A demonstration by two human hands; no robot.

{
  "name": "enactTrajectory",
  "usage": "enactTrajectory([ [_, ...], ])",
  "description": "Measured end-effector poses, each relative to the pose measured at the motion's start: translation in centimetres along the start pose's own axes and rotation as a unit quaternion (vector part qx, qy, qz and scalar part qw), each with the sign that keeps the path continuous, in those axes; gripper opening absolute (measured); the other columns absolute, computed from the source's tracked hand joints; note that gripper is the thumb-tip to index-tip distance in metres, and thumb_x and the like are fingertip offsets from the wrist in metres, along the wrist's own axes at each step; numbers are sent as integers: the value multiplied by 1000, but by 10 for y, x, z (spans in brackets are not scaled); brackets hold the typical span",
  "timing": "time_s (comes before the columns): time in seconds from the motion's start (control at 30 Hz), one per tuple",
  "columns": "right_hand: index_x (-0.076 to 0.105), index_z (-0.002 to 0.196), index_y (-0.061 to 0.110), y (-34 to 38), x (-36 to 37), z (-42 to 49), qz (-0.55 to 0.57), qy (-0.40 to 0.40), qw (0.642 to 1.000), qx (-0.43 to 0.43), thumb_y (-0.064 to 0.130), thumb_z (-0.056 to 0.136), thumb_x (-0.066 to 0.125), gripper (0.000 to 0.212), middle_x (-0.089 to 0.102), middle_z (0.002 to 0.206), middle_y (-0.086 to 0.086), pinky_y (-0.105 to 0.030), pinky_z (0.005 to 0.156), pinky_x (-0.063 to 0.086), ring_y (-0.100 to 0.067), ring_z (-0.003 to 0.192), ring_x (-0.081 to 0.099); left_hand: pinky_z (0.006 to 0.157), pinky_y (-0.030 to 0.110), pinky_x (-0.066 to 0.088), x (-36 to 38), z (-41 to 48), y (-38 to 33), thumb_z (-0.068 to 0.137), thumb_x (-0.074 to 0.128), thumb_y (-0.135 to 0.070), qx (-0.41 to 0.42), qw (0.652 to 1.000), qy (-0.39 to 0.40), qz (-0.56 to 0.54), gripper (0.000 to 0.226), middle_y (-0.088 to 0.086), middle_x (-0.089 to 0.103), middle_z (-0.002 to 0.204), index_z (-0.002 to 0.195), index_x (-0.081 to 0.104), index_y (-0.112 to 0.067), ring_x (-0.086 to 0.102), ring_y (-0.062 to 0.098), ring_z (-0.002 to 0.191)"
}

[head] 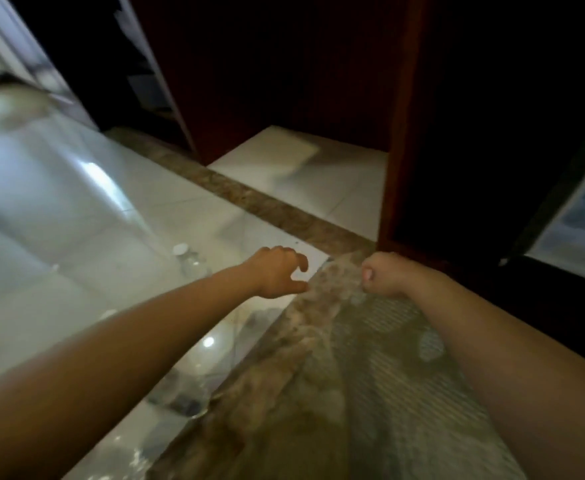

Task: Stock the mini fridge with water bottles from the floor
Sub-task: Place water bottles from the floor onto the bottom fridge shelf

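Observation:
A clear water bottle (190, 259) with a white cap stands on the pale tiled floor, partly hidden behind my left forearm. More clear bottles (194, 386) show blurred below that arm. My left hand (277, 271) hovers just right of the capped bottle, fingers curved and apart, holding nothing. My right hand (383, 275) is curled into a fist over my patterned garment (353, 393), with nothing visible in it. The fridge cannot be made out; the picture is motion-blurred.
A dark red-brown cabinet (422, 133) stands ahead, with an open recess (301, 174) at floor level. A brown stone strip (267, 206) crosses the floor. A dark-framed panel (578, 216) is at right, a pale blurred surface (24, 109) at left.

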State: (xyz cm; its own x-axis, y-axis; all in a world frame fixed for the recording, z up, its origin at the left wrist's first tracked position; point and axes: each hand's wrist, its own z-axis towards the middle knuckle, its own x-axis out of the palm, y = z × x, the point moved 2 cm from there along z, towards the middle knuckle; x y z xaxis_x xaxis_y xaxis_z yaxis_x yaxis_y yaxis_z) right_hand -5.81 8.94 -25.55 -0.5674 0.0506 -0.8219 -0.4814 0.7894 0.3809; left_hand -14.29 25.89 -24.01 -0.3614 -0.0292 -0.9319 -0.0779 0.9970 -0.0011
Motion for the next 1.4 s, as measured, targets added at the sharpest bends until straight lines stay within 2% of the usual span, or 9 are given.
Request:
enactTrajectory([
  [0.13, 49, 67, 14, 54, 41, 16, 2, 35, 998, -53, 16, 89, 48, 23, 58, 90, -12, -28, 68, 39, -26, 81, 54, 108, 38, 34, 15, -46, 67, 89, 53, -46, -87, 995, -25, -46, 51, 6, 48, 140, 133, 46, -21, 45, 25, 128],
  [0.23, 62, 89, 8, 87, 65, 23, -23, 54, 995, -78, 20, 89, 52, 15, 63, 99, -13, -34, 76, 48, -29, 88, 60, 107, 37, 32, 23, -79, 97, 87, 58, -42, -138, 983, -65, -100, 51, 5, 48, 139, 132, 48, -19, 46, 24, 127],
  [0.33, 61, 110, 10, 123, 82, 25, -32, 71, 990, -115, 24, 91, 53, 25, 61, 111, -10, -33, 80, 49, -27, 96, 60, 104, 36, 37, 38, -111, 119, 88, 59, -37, -183, 965, -54, -179, 49, 7, 51, 137, 131, 49, -16, 49, 23, 123],
  [0.5, 60, 118, 13, 179, 112, 21, -21, 99, 977, -189, 24, 94, 49, 28, 61, 119, -9, -35, 88, 50, -25, 101, 59, 104, 37, 42, 73, -162, 132, 93, 49, -39, -182, 957, 75, -211, 44, 8, 56, 130, 128, 51, -12, 54, 21, 118],
  [0.63, 60, 117, 13, 202, 135, 20, -19, 108, 969, -221, 19, 95, 43, 28, 61, 119, -10, -40, 91, 51, -26, 101, 60, 92, 28, 43, 87, -188, 130, 91, 55, -37, -161, 949, 96, -253, 39, 4, 57, 122, 126, 54, -18, 53, 16, 106],
  [0.77, 60, 118, 12, 207, 147, 20, -34, 141, 962, -232, 25, 94, 48, 30, 60, 121, -10, -39, 92, 50, -27, 104, 59, 89, 26, 46, 99, -196, 129, 83, 66, -36, -154, 964, 59, -208, 50, 1, 54, 122, 128, 50, -21, 54, 14, 102],
  [0.97, 56, 124, 14, 202, 148, 21, -18, 143, 962, -231, 20, 92, 52, 33, 57, 127, -10, -38, 95, 49, -27, 110, 57, 70, 18, 39, 98, -191, 125, 88, 60, -32, -133, 983, -33, -125, 37, 7, 66, 103, 120, 56, -14, 51, 7, 76],
  [1.2, 23, 147, 24, 205, 141, 8, 30, 159, 947, -278, 29, 76, 75, 88, 40, 147, -8, -40, 104, 42, -27, 131, 43, 60, 10, 41, 87, -176, 115, 85, 65, -29, -120, 974, -80, -176, 30, -1, 66, 86, 109, 61, -12, 55, 4, 66],
  [1.4, 36, 139, 26, 182, 112, 0, 122, 87, 941, -303, 32, 76, 74, 74, 52, 137, -7, -43, 98, 46, -27, 121, 52, 59, 9, 39, 48, -159, 91, 82, 68, -27, -114, 964, -137, -195, 23, -18, 56, 74, 104, 63, -19, 54, -7, 64],
])
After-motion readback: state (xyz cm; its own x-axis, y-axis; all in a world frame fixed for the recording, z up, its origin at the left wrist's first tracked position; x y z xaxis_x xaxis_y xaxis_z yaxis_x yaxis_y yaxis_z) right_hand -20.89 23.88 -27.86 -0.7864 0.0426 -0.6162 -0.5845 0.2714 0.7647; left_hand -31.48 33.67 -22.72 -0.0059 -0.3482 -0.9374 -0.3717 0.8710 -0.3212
